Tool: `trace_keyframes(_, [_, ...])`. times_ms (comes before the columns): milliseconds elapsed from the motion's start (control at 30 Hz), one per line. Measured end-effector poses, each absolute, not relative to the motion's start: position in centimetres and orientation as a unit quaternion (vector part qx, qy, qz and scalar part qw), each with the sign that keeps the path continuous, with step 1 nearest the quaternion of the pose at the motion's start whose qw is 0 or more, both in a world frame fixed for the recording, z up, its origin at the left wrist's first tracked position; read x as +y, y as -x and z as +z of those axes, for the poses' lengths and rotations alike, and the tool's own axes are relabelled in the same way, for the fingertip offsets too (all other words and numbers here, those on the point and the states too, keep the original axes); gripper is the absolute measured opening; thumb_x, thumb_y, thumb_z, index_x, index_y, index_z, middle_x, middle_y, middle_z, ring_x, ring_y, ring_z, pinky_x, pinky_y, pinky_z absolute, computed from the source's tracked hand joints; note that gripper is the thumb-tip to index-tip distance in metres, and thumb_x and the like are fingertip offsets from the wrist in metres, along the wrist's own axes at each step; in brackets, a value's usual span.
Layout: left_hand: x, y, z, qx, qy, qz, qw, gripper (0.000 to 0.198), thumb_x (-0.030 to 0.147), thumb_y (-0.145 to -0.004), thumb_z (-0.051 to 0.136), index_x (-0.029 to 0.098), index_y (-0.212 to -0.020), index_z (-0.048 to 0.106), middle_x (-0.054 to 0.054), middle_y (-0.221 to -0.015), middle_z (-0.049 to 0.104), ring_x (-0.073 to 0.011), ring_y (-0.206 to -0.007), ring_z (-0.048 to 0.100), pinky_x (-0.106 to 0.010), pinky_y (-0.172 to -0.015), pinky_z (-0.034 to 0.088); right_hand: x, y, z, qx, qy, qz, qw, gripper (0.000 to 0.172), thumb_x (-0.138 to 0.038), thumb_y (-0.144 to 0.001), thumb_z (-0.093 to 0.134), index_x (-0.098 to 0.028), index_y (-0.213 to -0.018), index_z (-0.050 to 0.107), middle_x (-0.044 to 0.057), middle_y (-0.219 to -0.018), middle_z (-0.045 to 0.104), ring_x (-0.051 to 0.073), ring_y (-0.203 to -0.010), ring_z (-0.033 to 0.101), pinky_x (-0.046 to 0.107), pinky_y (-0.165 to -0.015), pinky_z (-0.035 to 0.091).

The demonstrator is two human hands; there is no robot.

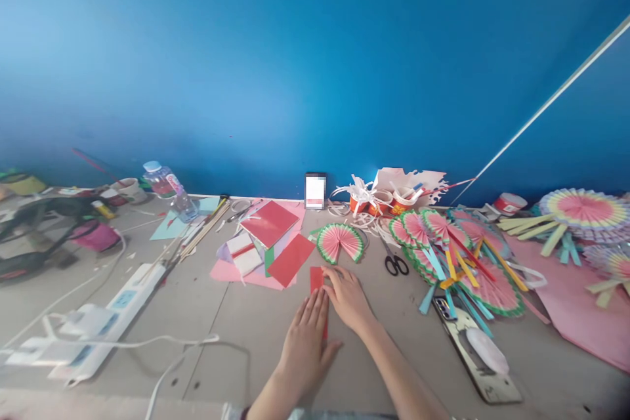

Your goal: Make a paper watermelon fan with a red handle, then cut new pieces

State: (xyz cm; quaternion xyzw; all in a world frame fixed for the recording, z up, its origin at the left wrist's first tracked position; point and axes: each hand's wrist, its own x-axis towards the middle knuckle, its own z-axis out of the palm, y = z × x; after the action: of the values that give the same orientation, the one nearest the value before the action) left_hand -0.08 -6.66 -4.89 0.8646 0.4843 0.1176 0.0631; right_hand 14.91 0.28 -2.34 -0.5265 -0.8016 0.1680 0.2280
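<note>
My left hand (306, 340) lies flat, fingers stretched out, pressing on a red strip of paper (316, 278) on the grey table (236, 335). My right hand (347, 296) rests beside it on the same strip, fingers bent down onto the paper's upper part. Only the strip's far end and a sliver between the hands show. Just beyond lies a pink and green pleated paper fan (339, 241).
Black scissors (396, 265) lie right of the hands. Several paper fans with coloured sticks (457, 256) crowd the right side, with a phone (476, 348) in front of them. Red and pink sheets (270, 243), a water bottle (170, 189) and a white power strip (108, 315) lie left. Paper cups (388, 200) stand by the blue wall.
</note>
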Motion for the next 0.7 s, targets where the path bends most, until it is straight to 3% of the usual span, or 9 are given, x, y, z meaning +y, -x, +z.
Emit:
trace_keyframes(400, [-7.6, 0.5, -4.4, 0.476, -0.865, 0.137, 0.079, 0.074, 0.041, -0.089, 0.041, 0.016, -0.147, 0.002, -0.008, -0.152, 0.014, -0.0256, -0.139, 0.021, -0.043, -0.110, 0.027, 1.3, -15.2, -3.2, -0.773, 0.526, 0.199, 0.293, 0.001, -0.023, -0.079, 0.062, -0.023, -0.080, 0.062, 0.003, -0.109, 0.066, 0.022, -0.106, 0.052, 0.038, -0.090, 0.035])
trace_keyframes(700, [-7.6, 0.5, -4.4, 0.476, -0.864, 0.145, 0.082, 0.073, 0.039, -0.089, 0.042, 0.017, -0.147, 0.004, -0.007, -0.152, 0.015, -0.0262, -0.138, 0.021, -0.043, -0.110, 0.028, 1.7, -14.7, -3.5, -0.762, 0.540, 0.171, 0.312, 0.010, -0.025, -0.083, 0.058, -0.022, -0.075, 0.063, 0.003, -0.101, 0.068, 0.021, -0.097, 0.054, 0.036, -0.087, 0.034])
